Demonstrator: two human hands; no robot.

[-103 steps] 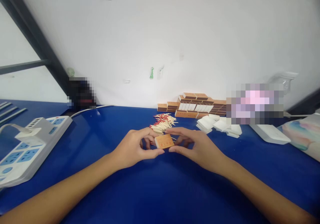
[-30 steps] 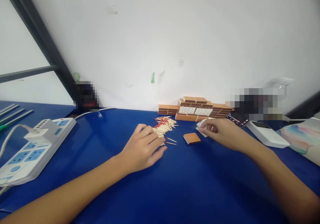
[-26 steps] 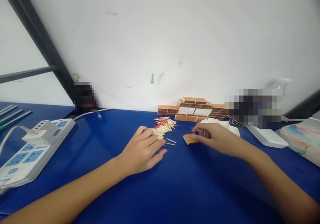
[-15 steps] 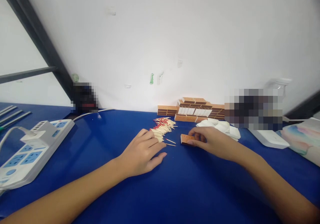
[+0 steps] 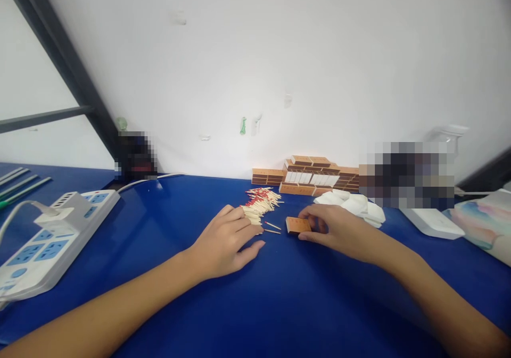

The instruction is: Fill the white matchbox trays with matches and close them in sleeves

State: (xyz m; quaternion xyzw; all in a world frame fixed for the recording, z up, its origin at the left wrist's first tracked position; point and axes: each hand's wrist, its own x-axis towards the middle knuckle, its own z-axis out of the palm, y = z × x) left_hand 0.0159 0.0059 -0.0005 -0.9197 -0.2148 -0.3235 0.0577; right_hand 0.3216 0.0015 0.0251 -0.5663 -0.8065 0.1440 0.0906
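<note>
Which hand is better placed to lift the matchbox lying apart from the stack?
Probably the right hand: its thumb and fingers are at the matchbox, while the left hand is farther away, by the match pile.

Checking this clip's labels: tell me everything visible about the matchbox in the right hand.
The matchbox is an orange-brown box, apparently cardboard, with small unreadable print on top, a dark near side and a pale left end. It looks closed and seems to lie flat on the blue table, to the right of two loose matches. The right hand holds its right end, thumb at the near side.
</note>
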